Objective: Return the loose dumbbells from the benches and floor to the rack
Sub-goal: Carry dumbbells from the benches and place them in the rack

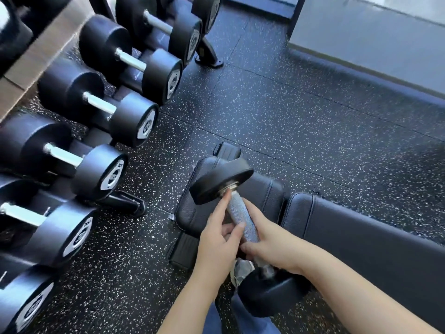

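Flooring: black rubber tiles [289, 104] flecked with white, running up to a grey wall panel [361, 25] at upper right.

Rack [126, 204]: black frame down the left side, its feet on the floor; it carried a row of racked dumbbells [96, 102] with round black heads, bright handles and white end labels too blurred to read.

Bench [349, 225]: black padded, lying flat across the lower right, in two cushions with a gap between them, the shorter cushion nearer the rack.

Dumbbell [243, 220]: one, black-headed with a knurled grey handle, off the rack and held tilted over the shorter cushion. Its upper head sat above that pad; its lower head was near a blue trouser leg [240, 319]. Whether it touched the bench could not be told.

Right hand [272, 244]: wrapped around the lower part of the handle, just above the lower head.

Left hand [216, 237]: gripped the handle from the other side, thumb laid across the knurling, forefinger stretched along it toward the upper head.
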Demonstrator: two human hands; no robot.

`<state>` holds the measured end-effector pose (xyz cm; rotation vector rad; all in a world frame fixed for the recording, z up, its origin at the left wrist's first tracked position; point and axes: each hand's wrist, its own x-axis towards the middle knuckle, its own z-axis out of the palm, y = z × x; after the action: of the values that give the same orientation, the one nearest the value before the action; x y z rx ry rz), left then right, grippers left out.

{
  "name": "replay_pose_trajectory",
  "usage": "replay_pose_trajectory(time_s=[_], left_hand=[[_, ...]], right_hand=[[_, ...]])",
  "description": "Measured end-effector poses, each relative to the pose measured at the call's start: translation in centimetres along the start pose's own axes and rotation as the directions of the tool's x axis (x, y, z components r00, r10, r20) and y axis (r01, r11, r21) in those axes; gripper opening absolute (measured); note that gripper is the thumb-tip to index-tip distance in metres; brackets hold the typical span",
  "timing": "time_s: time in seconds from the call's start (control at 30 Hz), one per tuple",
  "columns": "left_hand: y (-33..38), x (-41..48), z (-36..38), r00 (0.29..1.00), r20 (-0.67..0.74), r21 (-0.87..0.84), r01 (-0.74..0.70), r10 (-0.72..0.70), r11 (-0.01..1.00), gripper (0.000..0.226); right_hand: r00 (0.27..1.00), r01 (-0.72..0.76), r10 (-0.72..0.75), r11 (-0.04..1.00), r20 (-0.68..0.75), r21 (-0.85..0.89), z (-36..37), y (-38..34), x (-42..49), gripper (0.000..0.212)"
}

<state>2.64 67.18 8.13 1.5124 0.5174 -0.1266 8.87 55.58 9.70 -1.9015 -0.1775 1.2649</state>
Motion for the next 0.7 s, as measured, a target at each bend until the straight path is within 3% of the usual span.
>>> replay_pose_trajectory(time_s=[0.17, 0.3, 0.37, 0.43, 0.5, 0.57, 0.7], left_hand=[[6.0, -2.5, 0.1, 0.993, -0.008, -0.104, -0.117, 0.117, 0.988, 0.062], [11.5, -5.0, -0.1, 0.991, -0.014, -0.167, -0.133, 0.133, 0.977, 0.062], [14.2, -6.9, -0.4, 0.987, -0.015, -0.128, -0.163, 0.163, 0.978, 0.062], [16.7, -8.9, -1.1, 0.963, -0.095, 0.045, -0.247, 0.251, 0.968, 0.057], [18.8, -10.9, -2.1, 0.885, -0.222, 0.336, -0.324, 0.409, 0.884, 0.048], [20.6, -12.8, -3.1, 0.762, -0.291, 0.567, -0.35, 0.579, 0.746, 0.036], [22.9, -16.1, -4.1, 0.537, -0.207, 0.832, -0.343, 0.817, 0.436, 0.021]], right_hand=[[0.998, 0.055, -0.056, 0.998, 0.04, 0.022, -1.7, -5.1, -5.3, 0.096], [0.991, 0.129, -0.128, 0.991, 0.031, -0.036, -2.4, -9.5, -9.9, 0.097], [0.989, 0.146, -0.145, 0.988, 0.021, -0.057, -2.7, -11.5, -12.4, 0.097], [0.987, 0.162, -0.16, 0.984, 0.028, -0.076, -3.0, -13.3, -14.7, 0.097], [0.982, 0.183, -0.177, 0.978, 0.06, -0.105, -3.4, -15.0, -16.8, 0.098], [0.973, 0.21, -0.196, 0.971, 0.118, -0.115, -3.9, -16.5, -18.8, 0.097], [0.962, 0.198, -0.15, 0.959, 0.229, -0.201, -4.9, -18.8, -22.0, 0.096]])
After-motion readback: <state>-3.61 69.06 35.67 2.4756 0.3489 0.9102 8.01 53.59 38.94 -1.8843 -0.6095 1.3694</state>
